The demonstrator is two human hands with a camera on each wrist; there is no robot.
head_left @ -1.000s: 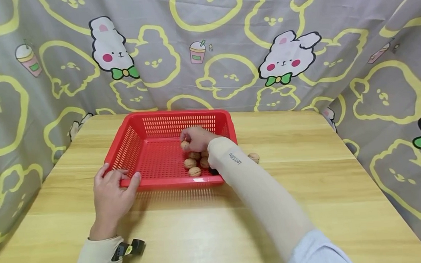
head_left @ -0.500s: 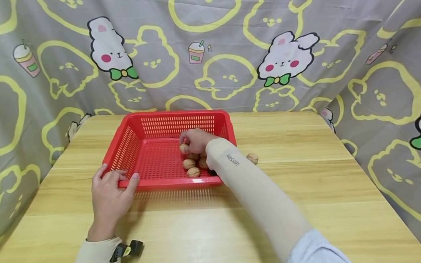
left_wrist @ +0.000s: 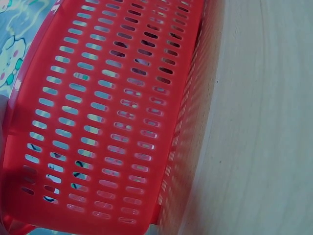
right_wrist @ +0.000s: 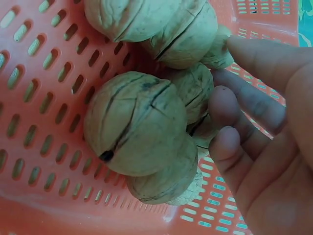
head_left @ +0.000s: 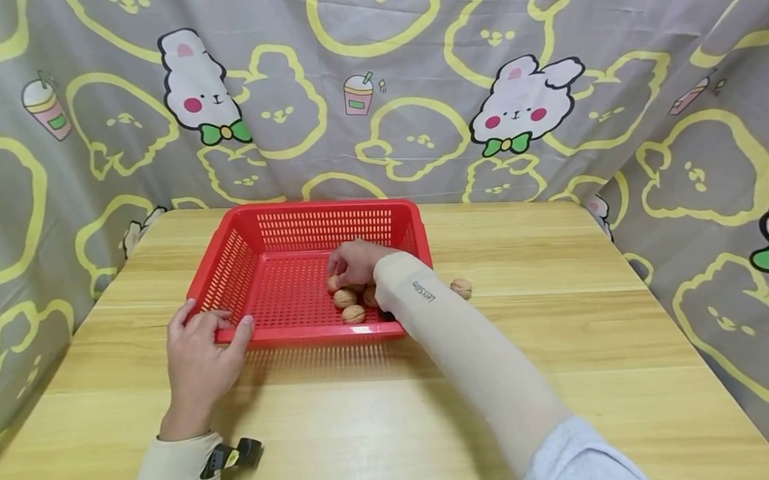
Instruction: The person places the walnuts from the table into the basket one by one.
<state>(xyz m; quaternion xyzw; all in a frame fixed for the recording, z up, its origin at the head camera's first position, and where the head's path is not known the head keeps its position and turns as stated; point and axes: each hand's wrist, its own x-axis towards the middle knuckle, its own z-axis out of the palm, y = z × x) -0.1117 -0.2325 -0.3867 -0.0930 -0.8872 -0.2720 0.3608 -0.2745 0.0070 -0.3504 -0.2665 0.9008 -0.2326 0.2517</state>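
A red plastic basket [head_left: 311, 332] with slotted walls stands on the wooden table. My left hand [head_left: 203, 357] grips its front left corner, thumb over the rim; the left wrist view shows mostly the basket's outer wall [left_wrist: 105, 115]. Inside the basket, my right hand [head_left: 356, 262] pinches a walnut [head_left: 333, 284] low among others, the fingers partly hiding it. In the right wrist view, the thumb [right_wrist: 264, 61] touches a far walnut [right_wrist: 218, 50]. Several more walnuts [right_wrist: 134, 122] lie clustered at the basket's right side, some hidden beneath the hand and forearm.
One walnut [head_left: 461, 288] lies on the table [head_left: 561, 317] just right of the basket, close to the right forearm. A grey patterned curtain [head_left: 415, 84] hangs behind the table and along both sides.
My right hand has lowered slightly toward the basket floor and come nearer to me, with the walnut at its fingertips. The left hand keeps its hold on the basket.
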